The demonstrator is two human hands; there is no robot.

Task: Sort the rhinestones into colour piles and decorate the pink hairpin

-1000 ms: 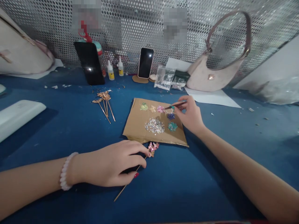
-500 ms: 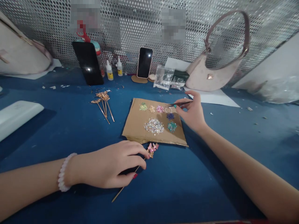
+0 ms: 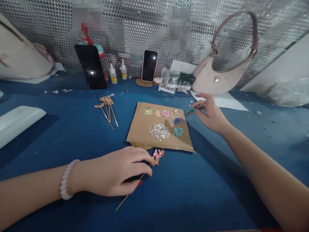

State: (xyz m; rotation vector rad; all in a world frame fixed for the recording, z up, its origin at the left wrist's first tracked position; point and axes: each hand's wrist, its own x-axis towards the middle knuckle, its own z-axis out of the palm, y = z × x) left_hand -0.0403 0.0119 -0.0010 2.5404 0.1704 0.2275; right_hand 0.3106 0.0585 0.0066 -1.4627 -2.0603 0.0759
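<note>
My left hand (image 3: 125, 170) rests on the blue table, fingers closed on a gold hairpin (image 3: 122, 202) whose pink flower head (image 3: 158, 155) shows past the fingertips. Raised over the right edge of the cardboard (image 3: 140, 129), my right hand (image 3: 210, 112) grips dark tweezers (image 3: 190, 112) with the tips pointing left. Small piles lie on the cardboard: green gems (image 3: 148, 111), peach gems (image 3: 157, 113), pink gems (image 3: 165, 113), blue gems (image 3: 176, 120), teal gems (image 3: 178, 131) and a larger heap of clear gems (image 3: 159, 131). A white ring (image 3: 174, 114) lies beside the pink pile.
Several gold hairpins (image 3: 107, 108) lie left of the cardboard. Behind stand a black phone (image 3: 91, 67), two glue bottles (image 3: 113, 74), a second phone (image 3: 149, 65), plastic packets (image 3: 169, 80) and a pale handbag (image 3: 217, 75). A white object (image 3: 21, 120) sits at left.
My right hand has moved right with the tweezers, away from the white ring to the cardboard's right edge. My left hand and the hairpin stay in place.
</note>
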